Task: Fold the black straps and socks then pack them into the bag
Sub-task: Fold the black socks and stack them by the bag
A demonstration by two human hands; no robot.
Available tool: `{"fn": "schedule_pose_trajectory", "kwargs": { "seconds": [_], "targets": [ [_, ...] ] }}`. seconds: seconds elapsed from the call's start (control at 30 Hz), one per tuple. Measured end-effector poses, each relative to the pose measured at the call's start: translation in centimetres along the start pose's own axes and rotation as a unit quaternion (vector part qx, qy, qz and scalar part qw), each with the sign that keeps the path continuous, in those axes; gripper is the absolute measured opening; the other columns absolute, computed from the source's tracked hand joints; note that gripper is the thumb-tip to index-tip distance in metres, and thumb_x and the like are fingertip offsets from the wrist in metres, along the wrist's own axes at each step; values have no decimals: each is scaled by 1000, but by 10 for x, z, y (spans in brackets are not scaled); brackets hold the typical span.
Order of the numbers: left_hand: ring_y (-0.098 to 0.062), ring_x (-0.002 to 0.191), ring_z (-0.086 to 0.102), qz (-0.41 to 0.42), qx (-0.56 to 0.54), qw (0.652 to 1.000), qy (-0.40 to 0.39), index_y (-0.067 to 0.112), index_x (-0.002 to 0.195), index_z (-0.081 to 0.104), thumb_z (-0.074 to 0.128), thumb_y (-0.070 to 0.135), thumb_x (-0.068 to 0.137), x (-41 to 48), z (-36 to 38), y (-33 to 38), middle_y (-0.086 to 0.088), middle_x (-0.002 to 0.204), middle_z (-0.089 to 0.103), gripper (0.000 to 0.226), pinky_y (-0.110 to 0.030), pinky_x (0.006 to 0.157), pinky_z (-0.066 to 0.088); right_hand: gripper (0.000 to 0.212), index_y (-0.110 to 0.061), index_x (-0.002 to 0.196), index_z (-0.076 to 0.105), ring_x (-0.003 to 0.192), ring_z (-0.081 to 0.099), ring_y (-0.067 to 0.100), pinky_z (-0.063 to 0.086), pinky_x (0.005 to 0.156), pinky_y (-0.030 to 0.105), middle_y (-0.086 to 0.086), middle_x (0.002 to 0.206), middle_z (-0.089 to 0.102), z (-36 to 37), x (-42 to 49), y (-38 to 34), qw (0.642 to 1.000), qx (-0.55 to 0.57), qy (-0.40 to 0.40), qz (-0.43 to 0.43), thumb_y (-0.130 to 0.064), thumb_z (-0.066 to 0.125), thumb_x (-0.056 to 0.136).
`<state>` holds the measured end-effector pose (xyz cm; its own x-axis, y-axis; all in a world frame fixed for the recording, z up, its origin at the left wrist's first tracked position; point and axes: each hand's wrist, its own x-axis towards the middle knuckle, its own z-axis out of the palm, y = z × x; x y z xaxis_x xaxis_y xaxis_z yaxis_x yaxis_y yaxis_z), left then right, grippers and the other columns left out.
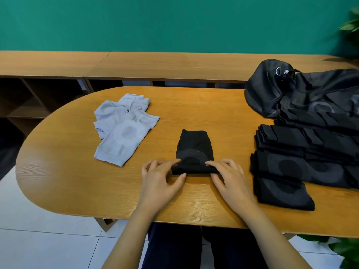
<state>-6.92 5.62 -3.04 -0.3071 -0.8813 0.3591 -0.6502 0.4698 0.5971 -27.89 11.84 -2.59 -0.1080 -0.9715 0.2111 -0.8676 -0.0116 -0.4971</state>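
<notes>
Now the left hand (pixel 161 180) and right hand (pixel 232 180) both pinch the folded near edge of the black sock (pixel 194 146), flat on the table (pixel 68 171). Right of it sit the black pile (pixel 287 164) and the bag (pixel 291 96); left of it, pale socks (pixel 122 131).

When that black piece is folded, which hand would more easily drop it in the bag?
Probably the right hand: the bag lies far off to the right, on that hand's side. The left hand would have to cross over. Both now pinch the black piece.
</notes>
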Motion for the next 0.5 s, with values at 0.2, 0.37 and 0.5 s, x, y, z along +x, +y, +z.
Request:
{"fn": "schedule_pose_trajectory", "kwargs": {
  "seconds": [0.2, 0.37, 0.5],
  "targets": [
    [7, 93, 51, 11, -7, 999, 42, 35, 130, 53, 60, 48, 89, 2, 1, -2, 18, 75, 54, 44, -30, 108, 23, 44, -36, 140, 43, 105, 39, 3, 36, 96, 23, -13, 103, 48, 1, -1, -1, 999, 23, 24, 10, -34, 51, 98],
    [2, 80, 57, -8, -7, 999, 39, 33, 128, 55, 67, 40, 86, 1, 1, -2, 15, 67, 55, 44, -28, 105, 22, 51, -30, 141, 42, 93, 40, -3, 28, 104, 24, -19, 88, 50, 0, 0, -1, 999, 20, 41, 2, -28, 61, 94],
    [0, 81, 50, -2, 31, 999, 34, 34, 116, 59, 67, 41, 85, 3, 3, -4, 16, 74, 53, 33, -32, 98, 29, 48, -27, 137, 46, 89, 42, 2, 40, 101, 33, -20, 89, 46, 3, 1, 1, 999, -15, 42, -14, -30, 62, 92]
  ]
}}
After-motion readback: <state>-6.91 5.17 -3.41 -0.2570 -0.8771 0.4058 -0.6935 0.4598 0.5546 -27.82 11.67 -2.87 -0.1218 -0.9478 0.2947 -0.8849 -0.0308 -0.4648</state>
